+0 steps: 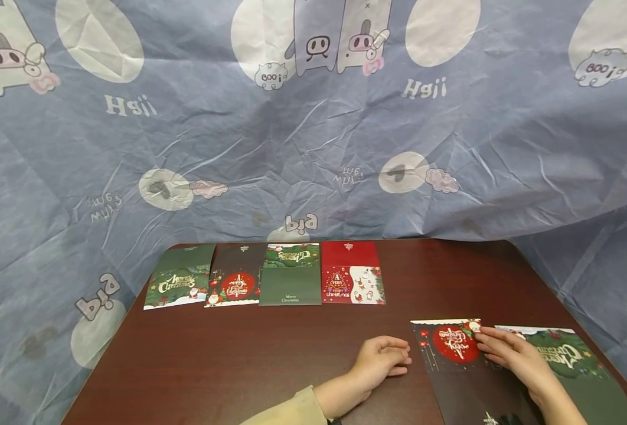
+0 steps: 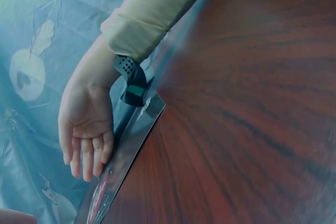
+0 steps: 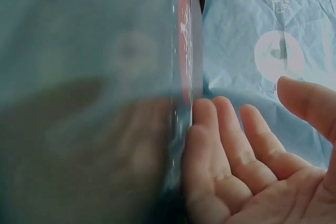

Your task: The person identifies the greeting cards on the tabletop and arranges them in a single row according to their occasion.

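Observation:
In the head view my left hand (image 1: 379,361) rests at the table's front middle, fingers loosely bent and holding nothing. Just right of it lies a dark Christmas card (image 1: 470,383) with a red circle printed on it. My right hand (image 1: 515,357) is at that card's right side, fingertips over its edge by the Santa print. The right wrist view shows those fingers (image 3: 236,150) relaxed, their side against the glossy dark card (image 3: 94,145). The left wrist view has the right palm (image 2: 89,119) beyond the card (image 2: 134,148). A green Christmas card (image 1: 563,354) lies under and right of the right hand.
Along the back edge of the brown table (image 1: 265,354) lie a green card (image 1: 180,280), a dark card (image 1: 236,274), another green card (image 1: 290,283) and a red and white card (image 1: 352,274). A blue printed cloth (image 1: 271,141) hangs behind and around the table.

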`<state>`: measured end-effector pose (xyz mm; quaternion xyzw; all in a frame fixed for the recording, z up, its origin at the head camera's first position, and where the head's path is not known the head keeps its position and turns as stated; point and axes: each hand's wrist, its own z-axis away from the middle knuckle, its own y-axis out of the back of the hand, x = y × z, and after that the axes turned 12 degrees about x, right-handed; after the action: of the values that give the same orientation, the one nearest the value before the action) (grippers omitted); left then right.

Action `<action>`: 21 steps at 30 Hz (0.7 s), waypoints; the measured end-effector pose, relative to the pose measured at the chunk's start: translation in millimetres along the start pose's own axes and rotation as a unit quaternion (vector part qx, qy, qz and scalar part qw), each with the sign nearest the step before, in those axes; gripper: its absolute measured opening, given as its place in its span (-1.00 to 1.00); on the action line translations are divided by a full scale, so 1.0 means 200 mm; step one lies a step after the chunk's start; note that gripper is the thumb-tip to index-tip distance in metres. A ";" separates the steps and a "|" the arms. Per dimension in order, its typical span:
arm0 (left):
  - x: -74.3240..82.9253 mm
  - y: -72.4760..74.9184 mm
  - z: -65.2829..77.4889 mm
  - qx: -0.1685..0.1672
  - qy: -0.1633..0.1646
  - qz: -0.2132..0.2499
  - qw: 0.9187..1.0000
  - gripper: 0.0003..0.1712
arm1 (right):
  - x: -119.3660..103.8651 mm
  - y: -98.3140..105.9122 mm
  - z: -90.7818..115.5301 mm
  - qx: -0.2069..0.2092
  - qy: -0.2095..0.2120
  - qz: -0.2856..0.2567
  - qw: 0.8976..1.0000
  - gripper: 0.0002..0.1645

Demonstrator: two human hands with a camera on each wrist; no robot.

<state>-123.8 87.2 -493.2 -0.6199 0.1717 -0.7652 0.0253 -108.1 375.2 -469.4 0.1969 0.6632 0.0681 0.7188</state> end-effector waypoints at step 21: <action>-0.05 -0.04 0.04 0.006 0.002 0.021 1.000 -0.72 | 0.07 0.15 0.09 -0.015 0.001 -0.061 0.998 -0.64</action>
<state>-112.4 95.6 -499.1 -0.6145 0.1801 -0.7668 0.0444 -84.0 404.2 -469.7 0.1455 0.6735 0.0341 0.7239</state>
